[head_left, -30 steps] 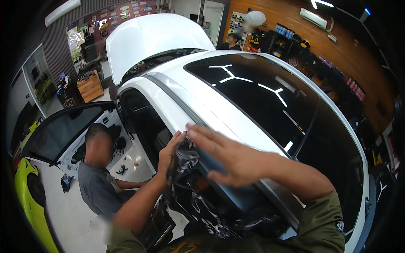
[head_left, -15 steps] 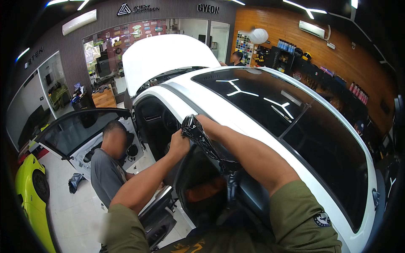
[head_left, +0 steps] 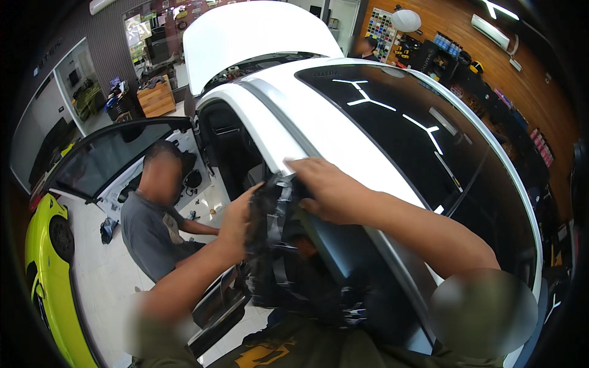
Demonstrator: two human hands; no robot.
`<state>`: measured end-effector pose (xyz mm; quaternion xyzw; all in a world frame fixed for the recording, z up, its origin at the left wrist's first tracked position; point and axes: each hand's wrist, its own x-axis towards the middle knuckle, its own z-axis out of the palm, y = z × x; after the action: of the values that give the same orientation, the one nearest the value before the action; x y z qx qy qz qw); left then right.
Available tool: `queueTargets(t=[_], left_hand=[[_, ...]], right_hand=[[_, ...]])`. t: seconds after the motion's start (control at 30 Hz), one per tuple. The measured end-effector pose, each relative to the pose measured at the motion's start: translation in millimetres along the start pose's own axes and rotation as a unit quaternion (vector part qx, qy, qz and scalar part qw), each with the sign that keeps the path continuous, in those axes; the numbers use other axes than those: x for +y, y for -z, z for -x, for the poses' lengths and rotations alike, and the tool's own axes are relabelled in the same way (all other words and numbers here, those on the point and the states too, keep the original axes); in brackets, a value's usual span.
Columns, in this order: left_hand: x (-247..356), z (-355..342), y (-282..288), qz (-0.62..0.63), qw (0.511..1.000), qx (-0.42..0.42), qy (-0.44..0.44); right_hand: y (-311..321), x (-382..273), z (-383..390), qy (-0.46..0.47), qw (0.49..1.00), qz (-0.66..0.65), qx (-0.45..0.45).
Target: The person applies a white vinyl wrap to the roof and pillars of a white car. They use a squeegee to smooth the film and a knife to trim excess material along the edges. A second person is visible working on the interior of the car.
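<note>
A glossy, crumpled sheet of black film (head_left: 270, 233) hangs beside the open door gap of the white car (head_left: 362, 147), blurred by motion. My left hand (head_left: 236, 221) is closed on its left edge. My right hand (head_left: 334, 193) is at the film's top by the roof edge, fingers stretched and thumb apart; its fingertips are close to the film, and I cannot tell whether they touch it. Below, the film's lower folds reach down in front of my shirt.
A person in a grey shirt (head_left: 150, 227) crouches left, by the opened front door (head_left: 116, 165). A detached-looking dark door panel (head_left: 218, 313) is below my left arm. A yellow-green car (head_left: 55, 288) stands far left. The white hood (head_left: 257, 43) is raised; another person (head_left: 366, 49) stands beyond.
The film was bunched between both hands and now hangs more spread out. My right hand has come off its grip and stretched its fingers. My left hand has moved left and down.
</note>
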<state>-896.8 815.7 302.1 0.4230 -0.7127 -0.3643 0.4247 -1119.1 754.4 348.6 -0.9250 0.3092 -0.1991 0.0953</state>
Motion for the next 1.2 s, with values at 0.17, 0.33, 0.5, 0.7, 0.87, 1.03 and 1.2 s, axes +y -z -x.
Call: queueTargets(t=[0.17, 0.33, 0.5, 0.7, 0.87, 1.03, 1.2], left_hand=[[-57.3, -7.9, -11.2, -0.067, 0.981, 0.149, -0.108], [-63.8, -24.9, -24.1, -0.229, 0.962, 0.03, -0.144], [-81.4, -41.5, -32.7, -0.001, 0.993, 0.004, -0.119], [-109.9, -51.6, -30.0, 0.391, 0.915, -0.097, -0.022], [-91.4, -25.4, -28.3, 0.303, 0.946, -0.092, -0.072], [8.8, 72.3, -61.7, 0.318, 0.948, -0.021, 0.023], [14.1, 80.4, -45.8, -0.12, 0.958, -0.123, -0.23]], right_hand=[[-1.3, 12.0, -43.5, -0.098, 0.987, -0.061, -0.107], [0.5, 8.9, -41.8, -0.119, 0.988, -0.068, -0.073], [-1.4, 3.9, -35.7, -0.119, 0.991, -0.033, -0.044], [-36.1, 0.3, -31.4, -0.117, 0.989, -0.007, 0.092], [-44.9, -30.2, -8.0, -0.096, 0.986, 0.038, 0.134], [-37.0, -75.5, 71.8, -0.073, 0.996, 0.014, 0.056], [0.6, -100.8, 105.1, 0.0, 1.0, -0.004, 0.021]])
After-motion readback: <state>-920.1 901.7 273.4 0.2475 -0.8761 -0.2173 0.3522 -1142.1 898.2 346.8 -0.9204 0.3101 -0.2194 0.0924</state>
